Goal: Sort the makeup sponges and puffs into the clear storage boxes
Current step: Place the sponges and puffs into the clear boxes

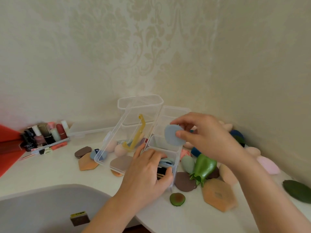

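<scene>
We work at a white counter (50, 169) set in a corner of cream damask-papered walls (151, 47). Loose puffs (267, 163) along its right edge are blurred. Our right hand (207, 137) pinches a pale blue round puff (173, 135) above the divided clear plastic box (161, 143). Our left hand (148, 174) curls into the box's nearest compartment over stacked blue puffs (165, 162); we cannot tell what it grips.

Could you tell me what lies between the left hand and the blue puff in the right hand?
The head view shows an empty compartment of the clear box between the left hand and the puff, which the right hand pinches.
</scene>
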{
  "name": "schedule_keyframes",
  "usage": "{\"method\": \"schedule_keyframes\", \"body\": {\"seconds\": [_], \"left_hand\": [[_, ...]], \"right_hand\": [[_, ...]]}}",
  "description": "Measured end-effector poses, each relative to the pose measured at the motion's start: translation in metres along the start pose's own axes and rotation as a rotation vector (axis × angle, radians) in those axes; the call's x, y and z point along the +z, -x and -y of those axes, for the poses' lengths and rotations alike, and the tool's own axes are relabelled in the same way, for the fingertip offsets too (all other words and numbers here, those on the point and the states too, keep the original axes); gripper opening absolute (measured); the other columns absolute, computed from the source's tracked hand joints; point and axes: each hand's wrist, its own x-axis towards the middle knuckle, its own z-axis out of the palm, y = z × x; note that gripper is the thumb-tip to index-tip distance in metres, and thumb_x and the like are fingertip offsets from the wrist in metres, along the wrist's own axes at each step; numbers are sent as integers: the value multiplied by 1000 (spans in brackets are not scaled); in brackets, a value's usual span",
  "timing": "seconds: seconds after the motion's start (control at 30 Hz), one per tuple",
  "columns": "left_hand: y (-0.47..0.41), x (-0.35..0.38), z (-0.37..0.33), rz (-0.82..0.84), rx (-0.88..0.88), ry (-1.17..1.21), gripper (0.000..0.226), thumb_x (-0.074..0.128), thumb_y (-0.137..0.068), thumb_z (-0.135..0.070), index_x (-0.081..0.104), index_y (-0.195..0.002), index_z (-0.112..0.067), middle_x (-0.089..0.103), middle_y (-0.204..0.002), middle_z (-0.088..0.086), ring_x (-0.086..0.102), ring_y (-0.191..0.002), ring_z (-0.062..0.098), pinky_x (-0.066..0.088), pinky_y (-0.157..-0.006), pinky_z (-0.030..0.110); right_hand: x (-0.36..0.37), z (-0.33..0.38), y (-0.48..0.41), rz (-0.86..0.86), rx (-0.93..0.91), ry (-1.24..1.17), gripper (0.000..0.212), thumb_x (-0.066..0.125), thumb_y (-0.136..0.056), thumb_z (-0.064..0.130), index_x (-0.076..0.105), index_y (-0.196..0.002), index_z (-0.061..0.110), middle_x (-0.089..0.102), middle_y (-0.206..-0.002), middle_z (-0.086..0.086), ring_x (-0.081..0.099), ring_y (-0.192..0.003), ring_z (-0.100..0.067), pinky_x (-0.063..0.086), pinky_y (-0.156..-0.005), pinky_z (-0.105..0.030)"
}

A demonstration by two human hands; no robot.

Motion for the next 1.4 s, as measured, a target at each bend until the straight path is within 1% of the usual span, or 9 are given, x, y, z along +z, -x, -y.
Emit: {"method": "schedule_keyframes", "body": {"seconds": [0.2,0.4,0.57,0.7,0.8,1.0,1.13,1.27,1.4], "left_hand": [[-1,0,-1,22,7,41,32,47,-82,-37,68,-98,-19,66,-88,-9,58,-94,6,23,-114,33],[-2,2,1,0,-21,58,29,51,-79,-38,69,-85,-17,65,-78,-8,57,-87,9,31,-108,32],[-1,4,1,-50,-37,79,29,53,-76,-39,69,-81,-16,63,-74,-8,47,-87,10,39,-85,23],[0,4,1,-72,-38,60,27,54,-77,-40,68,-76,-17,63,-71,-8,48,-85,11,37,-80,20],[0,4,1,-85,-33,63,26,55,-76,-39,65,-71,-16,60,-67,-8,47,-83,12,38,-77,21],[2,2,4,-78,18,99,17,59,-74,-31,65,-69,-17,59,-67,-10,50,-84,14,47,-73,31],[2,4,5,-83,10,114,14,59,-73,-29,63,-67,-17,59,-67,-10,49,-84,14,42,-75,27],[3,4,2,-77,-28,93,15,57,-74,-30,61,-68,-16,58,-68,-8,51,-79,12,39,-80,25],[2,2,-3,-51,-47,42,18,50,-76,-32,60,-70,-18,60,-70,-8,56,-80,9,38,-96,30]], "right_hand": [[22,11,5,156,-138,248,19,60,-89,22,61,-107,20,65,-96,7,49,-77,-2,39,-64,-11],[33,12,5,179,-76,396,14,57,-88,23,64,-97,15,65,-90,-1,59,-85,-18,48,-73,-34],[53,14,2,179,-70,598,7,56,-88,11,63,-92,12,40,-85,0,48,-74,-18,31,-49,-23],[60,16,1,119,-53,749,22,84,-46,8,64,-54,13,35,-61,0,47,-62,-20,6,-43,-19],[64,14,-2,75,-60,790,29,84,-24,5,58,-35,14,52,-55,-4,53,-57,-26,21,-48,-22],[69,24,-10,125,-46,820,13,78,-58,10,67,-64,10,57,-80,-9,53,-83,-30,28,-63,-34],[70,25,-20,323,-19,867,17,47,-91,12,57,-104,12,54,-111,-7,41,-112,-27,29,-92,-35],[75,27,-27,403,-27,920,14,49,-90,14,55,-102,14,55,-110,-6,41,-113,-27,26,-98,-39],[65,25,-23,452,-130,887,30,46,-89,7,32,-63,14,29,-72,0,36,-102,-25,26,-87,-40]]}}
